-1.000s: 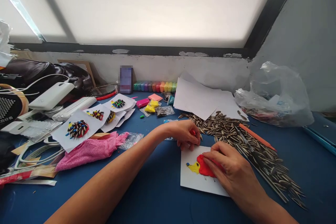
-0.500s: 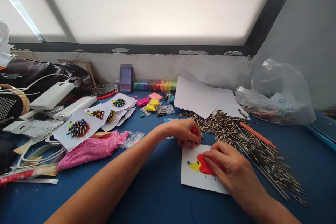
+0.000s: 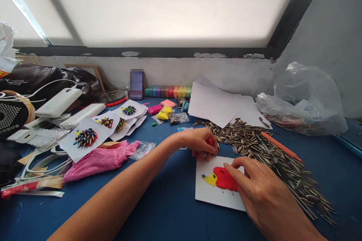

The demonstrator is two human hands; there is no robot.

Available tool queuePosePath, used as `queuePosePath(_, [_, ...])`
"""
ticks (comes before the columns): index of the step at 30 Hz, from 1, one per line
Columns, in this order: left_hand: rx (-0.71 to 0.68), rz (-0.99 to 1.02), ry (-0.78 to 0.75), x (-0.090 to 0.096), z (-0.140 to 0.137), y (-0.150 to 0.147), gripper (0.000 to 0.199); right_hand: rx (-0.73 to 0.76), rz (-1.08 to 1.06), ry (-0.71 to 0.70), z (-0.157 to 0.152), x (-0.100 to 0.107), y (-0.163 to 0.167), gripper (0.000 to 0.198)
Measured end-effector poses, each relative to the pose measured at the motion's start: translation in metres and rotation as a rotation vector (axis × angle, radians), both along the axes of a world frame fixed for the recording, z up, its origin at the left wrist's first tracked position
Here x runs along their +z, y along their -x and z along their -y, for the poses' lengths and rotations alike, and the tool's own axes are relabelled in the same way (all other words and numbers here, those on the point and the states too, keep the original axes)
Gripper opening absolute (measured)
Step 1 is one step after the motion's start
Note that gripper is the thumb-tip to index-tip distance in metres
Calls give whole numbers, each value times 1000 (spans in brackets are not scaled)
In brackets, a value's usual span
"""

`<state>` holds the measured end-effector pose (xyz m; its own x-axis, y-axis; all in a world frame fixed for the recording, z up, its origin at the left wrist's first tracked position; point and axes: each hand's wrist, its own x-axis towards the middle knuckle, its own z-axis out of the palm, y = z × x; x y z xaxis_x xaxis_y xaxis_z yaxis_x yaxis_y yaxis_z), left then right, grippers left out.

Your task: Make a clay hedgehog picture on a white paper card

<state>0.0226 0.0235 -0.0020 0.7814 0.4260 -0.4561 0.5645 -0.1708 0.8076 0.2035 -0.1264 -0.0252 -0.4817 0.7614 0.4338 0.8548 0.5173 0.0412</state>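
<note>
On a white paper card (image 3: 209, 196) lies a hedgehog shape with a flattened red clay body (image 3: 224, 177), a yellow clay head (image 3: 210, 179) and a blue nose. My right hand (image 3: 258, 186) reaches over the card's right side. Its index fingertip touches the red body's upper edge, the thumb lies apart lower down, and nothing shows between them. Curled at the card's top edge, my left hand (image 3: 204, 144) holds a small lump of red clay (image 3: 209, 141), mostly hidden by the fingers.
Sunflower seeds (image 3: 249, 139) spread behind and right of the card, with an orange pen (image 3: 281, 146) among them. Paper sheets (image 3: 212, 101) and a plastic bag (image 3: 305, 98) are behind. Finished seed hedgehogs (image 3: 86, 138), a pink cloth (image 3: 98, 162) and white power banks (image 3: 59, 102) lie left.
My right hand has drawn back slightly to the right, its index finger lifting and straightening, so more of the red body shows. My left hand keeps its place with the red lump.
</note>
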Motion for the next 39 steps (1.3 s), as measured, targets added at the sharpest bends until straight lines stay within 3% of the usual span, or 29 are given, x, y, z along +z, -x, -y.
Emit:
queuePosePath(4, [-4, 2, 2, 0, 0, 0, 8, -7, -20, 2, 1, 0, 2, 45])
queuePosePath(16, [-10, 0, -12, 2, 1, 0, 9, 16, -41, 90, 0, -4, 1, 40])
queuePosePath(39, [-151, -31, -92, 7, 2, 0, 19, -13, -53, 94, 3, 1, 0, 39])
